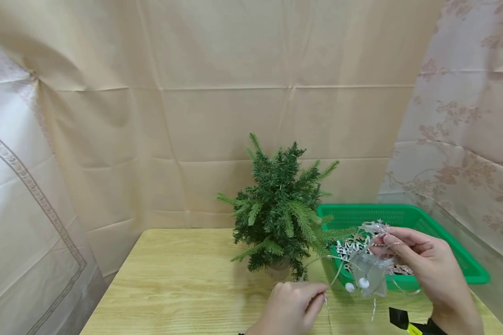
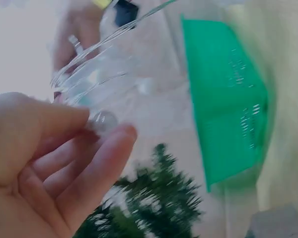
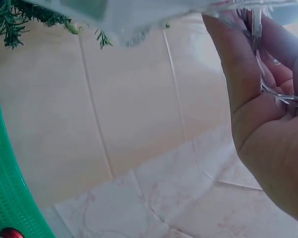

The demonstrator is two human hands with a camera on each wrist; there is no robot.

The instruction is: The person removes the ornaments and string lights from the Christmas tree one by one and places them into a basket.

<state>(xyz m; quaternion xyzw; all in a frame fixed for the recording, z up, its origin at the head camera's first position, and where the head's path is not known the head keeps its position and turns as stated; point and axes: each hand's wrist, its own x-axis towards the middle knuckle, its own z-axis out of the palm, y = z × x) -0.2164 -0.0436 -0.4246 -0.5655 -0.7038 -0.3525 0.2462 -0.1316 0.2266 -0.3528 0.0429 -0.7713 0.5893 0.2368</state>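
Above the front rim of the basket, my right hand (image 1: 427,260) pinches a tangled bundle of clear wire lights (image 1: 377,228). From that bundle hang a translucent whitish piece (image 1: 373,274) and small white balls (image 1: 363,282). My left hand (image 1: 291,304), low in front of the tree, pinches a strand of the same clear wire (image 1: 337,274). A small clear bulb (image 2: 105,120) shows between the left thumb and fingers in the left wrist view. Loops of clear wire (image 3: 283,99) lie across the right palm. A small green artificial tree (image 1: 281,209) stands upright between and behind the hands.
A green plastic basket (image 1: 436,223) sits at the right of the wooden table (image 1: 172,279), with silvery letter and snowflake pieces (image 1: 356,249) inside. A shiny red ball (image 3: 11,233) shows at its edge in the right wrist view. Beige cloth (image 1: 234,116) hangs behind.
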